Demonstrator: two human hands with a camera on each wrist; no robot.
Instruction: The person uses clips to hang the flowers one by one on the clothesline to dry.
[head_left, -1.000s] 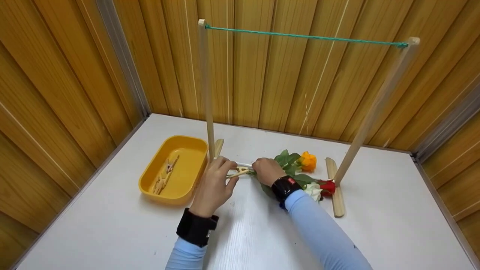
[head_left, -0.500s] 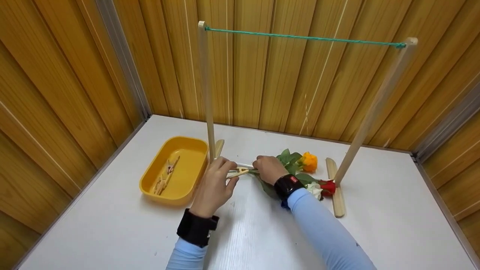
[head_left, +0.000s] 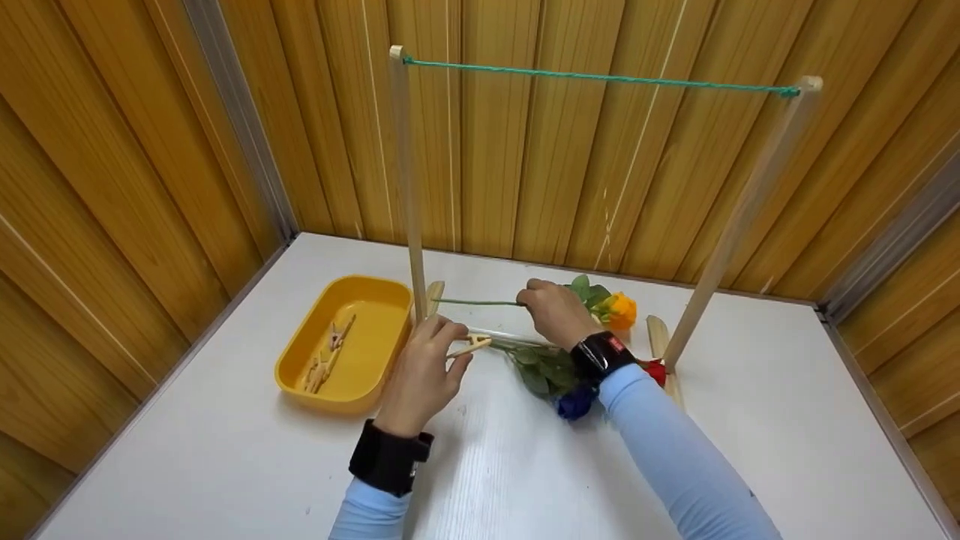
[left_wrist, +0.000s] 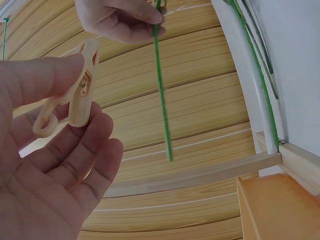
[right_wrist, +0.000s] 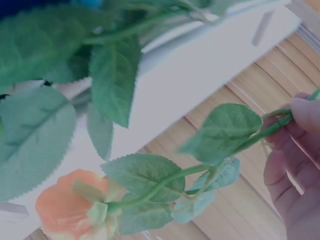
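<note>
— While our right hand (head_left: 551,311) pinches the orange rose (head_left: 619,310) by its green stem, lifted level above the table (head_left: 225,465), why is the left hand (head_left: 424,375) waiting so close?

— Because we hold a wooden clothespin (left_wrist: 75,95) between thumb and fingers there, just beside the stem's free end.

— What crowds us?

— Other flowers (head_left: 559,371) lie under our right wrist, the left post (head_left: 409,187) stands just behind our left hand, and the yellow tray (head_left: 296,375) of pins sits beside it.

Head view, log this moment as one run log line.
left hand: pinches clothespin | right hand: holds orange rose by stem, lifted | other flowers: on table | tray: clothespins inside
</note>
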